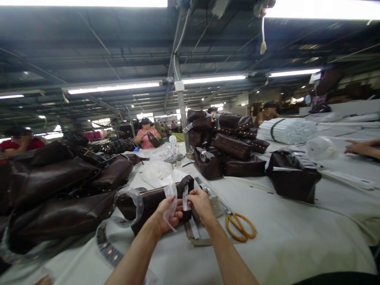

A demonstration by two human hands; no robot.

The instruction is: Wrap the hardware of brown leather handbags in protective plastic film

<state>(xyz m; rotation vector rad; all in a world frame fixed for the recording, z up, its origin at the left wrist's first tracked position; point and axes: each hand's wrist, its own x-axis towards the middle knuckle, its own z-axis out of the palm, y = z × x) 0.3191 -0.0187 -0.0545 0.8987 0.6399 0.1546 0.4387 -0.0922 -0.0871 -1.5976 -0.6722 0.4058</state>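
Observation:
A dark brown leather handbag [154, 200] with a gold zip lies in front of me, its strap partly wrapped in clear plastic [139, 204]. My left hand [168, 215] rests against the bag's front with a whitish translucent strip [170, 198] held between its fingers. At the bag's right end, my right hand [202, 204] pinches a small clear plastic piece [186, 200] beside the dark handle loop [187, 182]. Grey card pieces [204, 241] lie under and beside the bag. Scissors with orange handles [241, 226] lie to the right of my right hand.
Brown handbags are heaped on the left [59, 182] and at the back [231, 146]. Another brown bag [292, 180] stands at right, near a white roll bundle [287, 130]. Co-workers sit around the table [282, 225]; one person's hand [360, 147] reaches in at right.

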